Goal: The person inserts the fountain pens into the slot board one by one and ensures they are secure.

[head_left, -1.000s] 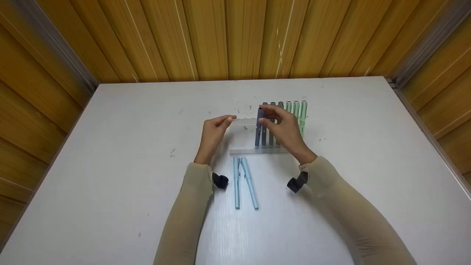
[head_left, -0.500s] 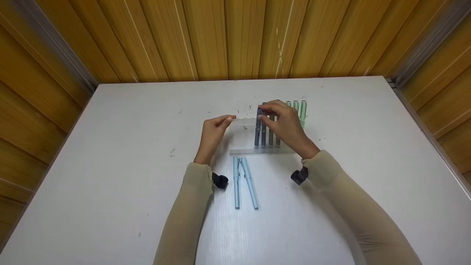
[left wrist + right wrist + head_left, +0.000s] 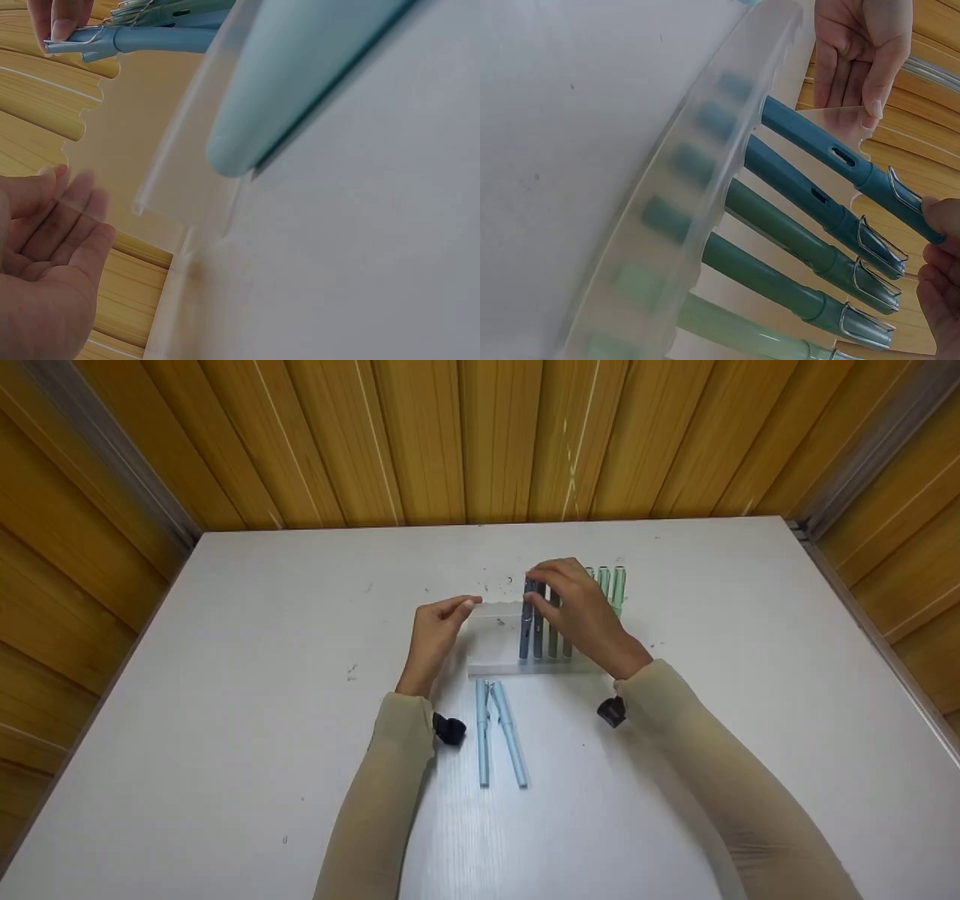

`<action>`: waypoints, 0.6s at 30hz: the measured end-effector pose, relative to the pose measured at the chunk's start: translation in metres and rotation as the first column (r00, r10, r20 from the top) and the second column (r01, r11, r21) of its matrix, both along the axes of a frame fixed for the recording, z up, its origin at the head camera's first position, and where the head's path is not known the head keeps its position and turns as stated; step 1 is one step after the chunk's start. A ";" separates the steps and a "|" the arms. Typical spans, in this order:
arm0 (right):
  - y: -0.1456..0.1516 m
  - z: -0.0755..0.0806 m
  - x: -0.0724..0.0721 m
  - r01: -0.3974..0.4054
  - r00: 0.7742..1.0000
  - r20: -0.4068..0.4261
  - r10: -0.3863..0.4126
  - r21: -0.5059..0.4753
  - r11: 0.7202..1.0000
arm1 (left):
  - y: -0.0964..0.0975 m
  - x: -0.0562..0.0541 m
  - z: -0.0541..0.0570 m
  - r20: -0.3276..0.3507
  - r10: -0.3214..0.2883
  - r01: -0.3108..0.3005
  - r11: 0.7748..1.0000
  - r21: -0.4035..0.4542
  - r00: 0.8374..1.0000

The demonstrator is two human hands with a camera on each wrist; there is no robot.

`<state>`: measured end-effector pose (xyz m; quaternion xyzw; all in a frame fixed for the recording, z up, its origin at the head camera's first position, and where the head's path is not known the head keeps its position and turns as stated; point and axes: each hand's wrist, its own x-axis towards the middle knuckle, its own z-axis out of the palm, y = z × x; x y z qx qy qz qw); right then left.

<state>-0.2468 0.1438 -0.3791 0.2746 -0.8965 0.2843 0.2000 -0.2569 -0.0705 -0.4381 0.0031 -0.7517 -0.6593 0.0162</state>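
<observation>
My left hand (image 3: 437, 641) pinches the left edge of a translucent pen stand (image 3: 495, 668) between thumb and fingers; the left wrist view shows this hand (image 3: 52, 262) at the back panel's scalloped edge. Thumb and fingertips of my right hand (image 3: 585, 607) pinch the cap end of a dark blue pen (image 3: 525, 630). That pen stands upright in the stand, leftmost in a row. In the right wrist view, the blue pen (image 3: 810, 146) rests in a notch, clip outward. Beside it stand another blue pen (image 3: 795, 187), dark green pens (image 3: 780, 225) and light green pens (image 3: 739, 322).
Two light blue pens (image 3: 482, 735) lie on the white table (image 3: 225, 735) in front of the stand, between my forearms. Light green pens (image 3: 619, 585) rise at the stand's right, partly behind my right hand. A wood-patterned wall (image 3: 480, 442) borders the table's back.
My right hand has shifted slightly away from me around the dark blue pen's top, covering more of the green pens. The left hand keeps its place on the stand.
</observation>
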 end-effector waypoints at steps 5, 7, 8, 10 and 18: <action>0.001 -0.002 -0.004 0.007 1.000 0.007 -0.007 0.023 1.000 | 0.000 -0.001 -0.001 0.009 0.008 -0.008 1.000 -0.006 1.000; 0.002 -0.003 -0.006 0.009 1.000 0.006 -0.009 0.030 1.000 | 0.001 -0.001 0.000 0.008 0.012 -0.012 1.000 -0.011 1.000; 0.002 -0.003 -0.007 0.008 1.000 0.007 -0.008 0.030 1.000 | 0.001 -0.001 0.000 0.005 0.014 -0.014 1.000 -0.012 1.000; 0.003 -0.004 -0.008 0.008 1.000 0.007 -0.008 0.034 0.999 | 0.001 0.000 0.000 0.000 0.017 -0.017 1.000 -0.013 1.000; 0.001 -0.004 -0.013 0.029 0.999 0.035 -0.031 0.061 0.998 | 0.000 0.000 0.000 -0.012 0.008 -0.008 1.000 -0.004 1.000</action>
